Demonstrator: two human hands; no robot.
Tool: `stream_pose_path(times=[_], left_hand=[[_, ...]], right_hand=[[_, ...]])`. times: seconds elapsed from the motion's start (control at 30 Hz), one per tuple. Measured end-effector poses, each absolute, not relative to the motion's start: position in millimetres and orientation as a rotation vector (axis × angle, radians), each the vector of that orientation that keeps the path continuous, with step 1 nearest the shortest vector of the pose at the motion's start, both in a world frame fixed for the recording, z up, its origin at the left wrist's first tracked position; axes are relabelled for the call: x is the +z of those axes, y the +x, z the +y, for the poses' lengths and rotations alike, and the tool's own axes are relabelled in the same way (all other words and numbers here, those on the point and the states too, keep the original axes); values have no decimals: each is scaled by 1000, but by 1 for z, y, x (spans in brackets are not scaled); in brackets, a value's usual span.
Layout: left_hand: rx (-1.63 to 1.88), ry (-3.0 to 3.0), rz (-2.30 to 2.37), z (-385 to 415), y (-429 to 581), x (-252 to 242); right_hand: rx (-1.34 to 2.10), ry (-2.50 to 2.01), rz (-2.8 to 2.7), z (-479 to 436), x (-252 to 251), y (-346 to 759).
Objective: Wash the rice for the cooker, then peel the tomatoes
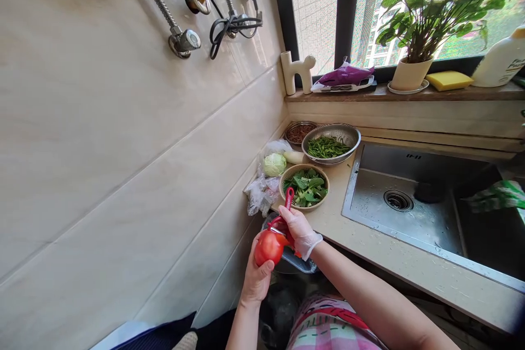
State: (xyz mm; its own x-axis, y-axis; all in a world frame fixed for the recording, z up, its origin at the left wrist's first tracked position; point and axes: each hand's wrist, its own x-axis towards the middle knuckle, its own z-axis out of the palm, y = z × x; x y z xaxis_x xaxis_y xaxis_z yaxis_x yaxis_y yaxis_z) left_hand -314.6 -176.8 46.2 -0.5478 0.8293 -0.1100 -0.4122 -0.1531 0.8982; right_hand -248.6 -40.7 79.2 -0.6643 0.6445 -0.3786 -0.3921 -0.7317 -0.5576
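While the left hand [255,279] cups a tomato [268,246] from below, fingers curled around it, the gloved right hand [298,231] grips a red peeler [286,213], fingers wrapped on the handle. Tomato sits just below the basket of greens [304,187], off the worktop [328,219] edge. Likely soft, slick, easily bruised; best held by its sides. Round, no clear long axis; peeler handle points toward the basket.

Left hand [256,279] holds tomato [268,247]; gloved right hand [298,229] presses red peeler [286,213].

Left hand [257,276] bare, fingers curled in a cupping grip, right hand [298,229] gloved, closed grip, forearms converging
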Motion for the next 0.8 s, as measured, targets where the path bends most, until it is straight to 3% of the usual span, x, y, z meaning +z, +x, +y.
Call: stream_pose_path(times=[0.23,0.8], left_hand=[[1919,389,1384,-170,-306,48],[1857,517,1304,-173,-307,52]], right_hand=[[2161,-737,-725,-47,79,-248],[2371,-754,-590,-39,74,-247]])
